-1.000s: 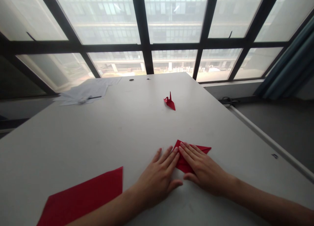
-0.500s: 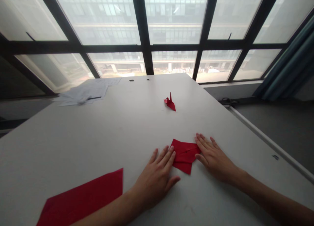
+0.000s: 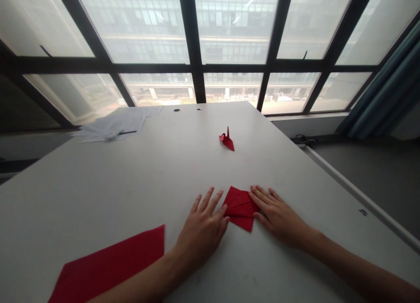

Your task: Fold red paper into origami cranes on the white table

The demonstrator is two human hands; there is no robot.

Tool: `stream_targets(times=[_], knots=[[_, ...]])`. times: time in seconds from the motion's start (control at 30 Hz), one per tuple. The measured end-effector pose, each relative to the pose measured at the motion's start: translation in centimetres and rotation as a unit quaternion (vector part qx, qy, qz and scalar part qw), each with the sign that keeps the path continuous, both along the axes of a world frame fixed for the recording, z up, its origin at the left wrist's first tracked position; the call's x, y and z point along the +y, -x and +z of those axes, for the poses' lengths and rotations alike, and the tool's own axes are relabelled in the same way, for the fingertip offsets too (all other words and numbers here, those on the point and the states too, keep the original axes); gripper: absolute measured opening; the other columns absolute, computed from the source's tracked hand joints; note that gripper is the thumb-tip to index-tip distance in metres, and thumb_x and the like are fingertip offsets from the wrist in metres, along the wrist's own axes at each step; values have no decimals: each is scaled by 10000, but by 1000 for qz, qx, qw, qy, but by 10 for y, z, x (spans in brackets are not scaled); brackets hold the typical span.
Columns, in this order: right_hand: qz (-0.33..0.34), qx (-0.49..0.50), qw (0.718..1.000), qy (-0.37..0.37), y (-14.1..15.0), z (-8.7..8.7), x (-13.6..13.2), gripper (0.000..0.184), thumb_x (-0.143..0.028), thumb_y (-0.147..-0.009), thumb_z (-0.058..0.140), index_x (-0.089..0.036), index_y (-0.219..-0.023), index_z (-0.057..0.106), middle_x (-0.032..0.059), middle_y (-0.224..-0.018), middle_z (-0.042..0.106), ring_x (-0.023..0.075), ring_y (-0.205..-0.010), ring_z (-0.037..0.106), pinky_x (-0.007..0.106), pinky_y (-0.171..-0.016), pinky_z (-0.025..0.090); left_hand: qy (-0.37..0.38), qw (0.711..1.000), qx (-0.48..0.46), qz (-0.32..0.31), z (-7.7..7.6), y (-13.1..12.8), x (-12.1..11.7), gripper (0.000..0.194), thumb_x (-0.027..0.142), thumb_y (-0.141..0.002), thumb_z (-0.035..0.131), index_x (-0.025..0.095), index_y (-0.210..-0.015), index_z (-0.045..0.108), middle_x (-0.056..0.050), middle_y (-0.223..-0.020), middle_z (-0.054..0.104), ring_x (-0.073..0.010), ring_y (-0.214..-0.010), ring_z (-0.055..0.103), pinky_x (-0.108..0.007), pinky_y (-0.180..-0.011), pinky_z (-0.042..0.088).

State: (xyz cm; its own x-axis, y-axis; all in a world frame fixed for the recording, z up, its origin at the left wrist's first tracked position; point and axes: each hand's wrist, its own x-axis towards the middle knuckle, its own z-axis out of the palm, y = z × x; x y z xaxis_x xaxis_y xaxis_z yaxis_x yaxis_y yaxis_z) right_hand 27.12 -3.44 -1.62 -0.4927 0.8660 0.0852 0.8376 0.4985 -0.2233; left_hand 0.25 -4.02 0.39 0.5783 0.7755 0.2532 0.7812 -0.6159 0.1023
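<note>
**Left hand (image 3: 202,226) and right hand (image 3: 277,217) flank a folded paper (image 3: 241,209)**

Palm down, the left hand has its fingers fanned wide, with the index finger and thumb at the paper's left edge. The right hand is flat and extended, its fingers close together and lying over the paper's right edge, with the thumb near the lower corner. Neither is curled into a fist. Contact from both sides probably steadies the paper and presses its layers down; lying flat on the table (image 3: 157,176), it has firm backing for its creases.

Nearer the person, beside the left forearm, lies a larger red sheet (image 3: 121,261), seemingly set aside to leave the folding spot free. Beyond the hands stands a red crane (image 3: 227,142), well apart, perhaps parked there so nothing knocks it. Farther off, papers (image 3: 114,121) and a pen (image 3: 128,132) sit at the far left, out of the way.
</note>
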Motion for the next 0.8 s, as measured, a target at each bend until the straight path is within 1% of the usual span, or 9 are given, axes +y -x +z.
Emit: stream_targets(times=[0.1,0.17,0.27,0.37,0.47,0.6,0.7,0.77,0.8], knots=[[1,19,1000,-1,0,-1,0,579,-330,-1009,407,-214,-1559,269,77,-1610,259,256,-1489,244,520,-1205,213,-1,1000,-2,-3,2,1,0,373,325,-991,460,210,-1306,624,-93,-1556,397,-339,-1474,270,-586,-1174,255],[0,34,999,6,1,0,0,584,-326,-996,435,-221,-1553,293,85,-1604,288,264,-1482,263,523,-1200,217,12,1000,-10,-10,-2,3,2,386,301,-989,461,210,-1336,602,-93,-1551,406,-328,-1462,303,-566,-1163,288],[-27,65,997,16,2,7,5,594,-302,-941,533,-194,-1508,393,111,-1551,410,277,-1430,360,493,-1183,258,39,998,-49,4,-11,6,9,359,260,-987,464,252,-1308,624,-68,-1506,476,-294,-1407,404,-510,-1128,356],[-44,93,994,38,5,21,16,595,-256,-855,637,-174,-1429,504,125,-1419,549,279,-1311,469,426,-1117,355,54,994,-91,32,-15,7,17,341,281,-957,555,255,-1288,627,-79,-1378,590,-277,-1282,523,-475,-1062,413],[-48,83,991,95,9,34,30,683,-285,-755,740,-186,-1400,538,135,-1328,585,305,-1217,513,435,-1057,392,65,990,-114,45,-13,8,25,274,293,-918,639,280,-1189,677,-66,-1270,631,-264,-1166,577,-455,-995,433],[-96,54,979,170,14,46,47,861,-335,-600,852,-220,-1391,533,147,-1285,580,347,-1187,523,455,-998,413,85,985,-143,37,-11,9,32,218,287,-856,731,303,-1074,720,-41,-1182,649,-249,-1101,589,-431,-959,423],[-111,63,962,243,15,53,55,874,-329,-521,897,-230,-1320,557,126,-1176,641,327,-1070,594,398,-876,477,92,980,-171,42,-11,10,35,188,277,-815,774,299,-998,735,-30,-1154,653,-248,-1091,585,-422,-951,415],[-94,98,942,308,12,57,59,838,-358,-528,901,-224,-1281,560,103,-1104,671,282,-956,635,340,-771,501,95,977,-185,45,-11,10,34,151,273,-806,783,288,-948,736,-25,-1149,652,-243,-1083,586,-417,-948,416],[-77,121,929,341,10,58,61,798,-379,-555,890,-214,-1264,564,95,-1084,678,260,-916,644,314,-730,503,96,976,-189,45,-11,10,34,137,272,-806,783,283,-933,735,-24,-1150,651,-240,-1078,588,-414,-947,418]])
